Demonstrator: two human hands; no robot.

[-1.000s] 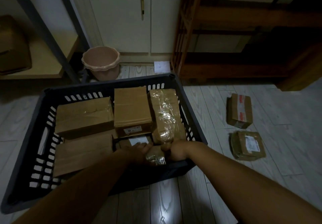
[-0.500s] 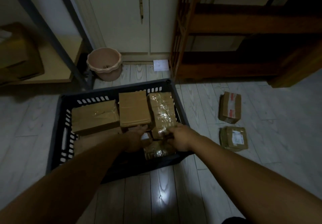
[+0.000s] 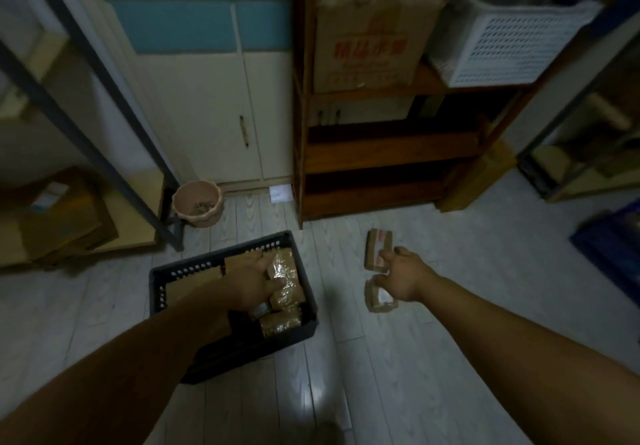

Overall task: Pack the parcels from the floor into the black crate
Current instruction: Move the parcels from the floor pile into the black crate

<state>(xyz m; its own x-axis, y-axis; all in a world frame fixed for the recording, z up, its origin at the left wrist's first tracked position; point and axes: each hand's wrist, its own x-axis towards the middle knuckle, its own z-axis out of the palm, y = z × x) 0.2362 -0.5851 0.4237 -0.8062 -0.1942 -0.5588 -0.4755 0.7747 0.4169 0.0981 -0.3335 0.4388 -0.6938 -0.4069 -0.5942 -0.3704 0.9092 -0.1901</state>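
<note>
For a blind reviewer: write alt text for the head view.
A person's right hand reaches toward two parcels on the pale floor, the red-taped parcel and the labelled parcel, while the left hand rests on packed parcels in the black crate.

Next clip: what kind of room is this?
Probably a storeroom or back room, possibly in a home. A wooden shelf unit holds a cardboard box and a white basket, a metal rack at left carries another carton, and parcels lie on the floor.

Left hand (image 3: pixel 254 283), right hand (image 3: pixel 403 278): fingers (image 3: pixel 386 255) spread.
</note>
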